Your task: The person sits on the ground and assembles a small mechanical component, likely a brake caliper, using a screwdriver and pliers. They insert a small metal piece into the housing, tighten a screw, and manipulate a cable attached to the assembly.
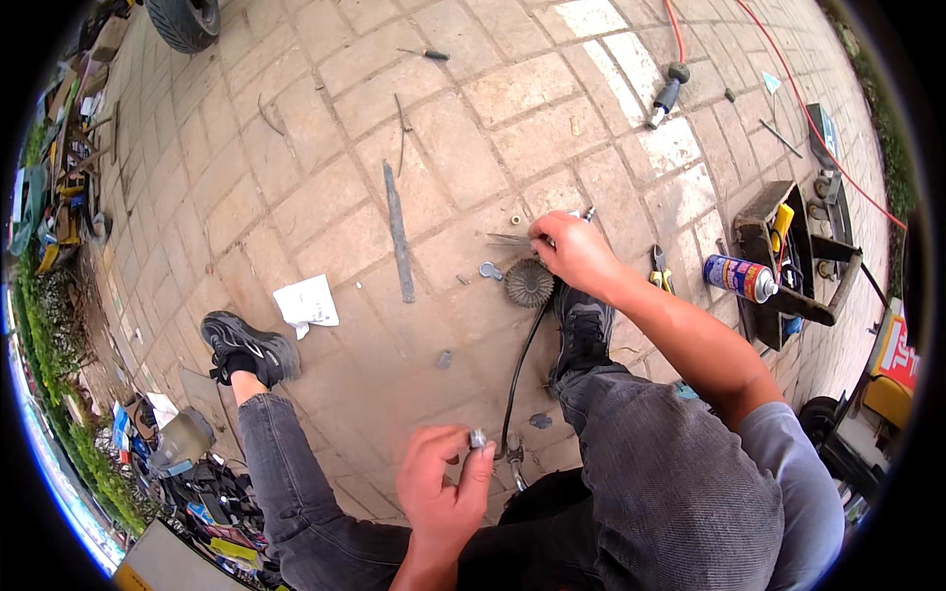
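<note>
Low in the middle, my left hand (440, 490) is closed, pinching a small silvery metal fitting (478, 438) between thumb and fingertips. My right hand (574, 253) reaches down to the paving beside my right shoe, its fingers pinched together. Thin metal prongs (507, 238), perhaps tweezers, stick out leftward from those fingertips; the rest is covered by the hand. Just below lies a round, dark, ribbed metal part (529, 284). A small grey metal piece (491, 270) and a little ring nut (515, 220) are near it. From there a black hose (522, 360) runs toward me.
Pliers (661, 270), a spray can (739, 278) and a wooden toolbox (774, 246) are to the right. An air tool (667, 97) on a red hose lies far right. Ahead are a flat metal strip (398, 231) and a screwdriver (432, 55). White paper (307, 302) lies by my left shoe.
</note>
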The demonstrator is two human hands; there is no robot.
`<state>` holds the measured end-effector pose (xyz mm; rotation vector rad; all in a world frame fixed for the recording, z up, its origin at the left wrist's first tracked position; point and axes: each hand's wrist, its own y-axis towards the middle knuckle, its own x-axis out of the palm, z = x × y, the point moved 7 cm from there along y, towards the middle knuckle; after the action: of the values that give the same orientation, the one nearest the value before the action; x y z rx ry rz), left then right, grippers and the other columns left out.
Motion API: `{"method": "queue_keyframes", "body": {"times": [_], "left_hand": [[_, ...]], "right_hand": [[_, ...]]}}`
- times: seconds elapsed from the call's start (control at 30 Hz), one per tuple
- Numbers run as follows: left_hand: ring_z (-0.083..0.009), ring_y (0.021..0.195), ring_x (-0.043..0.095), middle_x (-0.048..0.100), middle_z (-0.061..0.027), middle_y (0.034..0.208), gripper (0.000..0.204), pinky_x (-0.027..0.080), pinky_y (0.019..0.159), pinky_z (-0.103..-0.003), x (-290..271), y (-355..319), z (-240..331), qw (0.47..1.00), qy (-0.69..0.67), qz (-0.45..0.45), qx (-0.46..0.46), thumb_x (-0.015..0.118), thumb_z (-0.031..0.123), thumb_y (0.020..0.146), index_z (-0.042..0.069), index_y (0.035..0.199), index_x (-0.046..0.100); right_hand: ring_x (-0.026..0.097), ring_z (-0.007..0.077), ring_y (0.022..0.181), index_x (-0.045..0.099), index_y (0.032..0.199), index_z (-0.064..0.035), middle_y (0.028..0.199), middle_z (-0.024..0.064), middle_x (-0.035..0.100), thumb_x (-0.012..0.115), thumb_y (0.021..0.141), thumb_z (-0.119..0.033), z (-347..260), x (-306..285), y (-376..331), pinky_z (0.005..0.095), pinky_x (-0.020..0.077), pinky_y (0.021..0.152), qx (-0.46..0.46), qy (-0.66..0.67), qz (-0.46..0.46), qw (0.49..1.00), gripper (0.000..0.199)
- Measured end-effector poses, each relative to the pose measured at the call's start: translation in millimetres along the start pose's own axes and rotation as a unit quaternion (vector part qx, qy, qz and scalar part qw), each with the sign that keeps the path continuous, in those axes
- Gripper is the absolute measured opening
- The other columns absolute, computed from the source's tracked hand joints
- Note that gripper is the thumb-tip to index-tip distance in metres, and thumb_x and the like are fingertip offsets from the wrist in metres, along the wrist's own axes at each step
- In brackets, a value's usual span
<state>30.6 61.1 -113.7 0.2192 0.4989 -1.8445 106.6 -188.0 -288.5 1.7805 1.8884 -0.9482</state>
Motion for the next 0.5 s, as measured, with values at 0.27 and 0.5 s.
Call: {"method": "queue_keyframes", "body": {"times": [0.27,0.5], "left_hand": [[-0.0269,0.068,0.058,0.063,-0.0126,0.083,0.031,0.045,0.059,-0.036,-8.7,-14.2,97.8,0.983,0.036,-0.043,0.176,0.07,-0.003,0.072,-0.001,0.102,0.063],[-0.0202,0.068,0.056,0.063,-0.0084,0.084,0.027,0.043,0.057,-0.028,5.5,-17.9,55.7,0.986,-0.055,-0.11,0.109,0.067,-0.006,0.075,0.003,0.1,0.064]], "right_hand": [[0.06,0.0346,0.085,0.063,0.09,-0.0053,0.086,0.0129,0.06,0.056,0.078,-0.007,12.4,17.0,26.2,0.043,0.0501,0.074,-0.051,-0.084,0.029,0.995,0.014],[0.061,0.0317,0.09,0.061,0.087,-0.0061,0.091,0.0121,0.06,0.055,0.075,-0.005,22.8,45.9,48.4,0.043,0.0506,0.074,-0.069,-0.231,-0.044,0.97,0.014]]}}
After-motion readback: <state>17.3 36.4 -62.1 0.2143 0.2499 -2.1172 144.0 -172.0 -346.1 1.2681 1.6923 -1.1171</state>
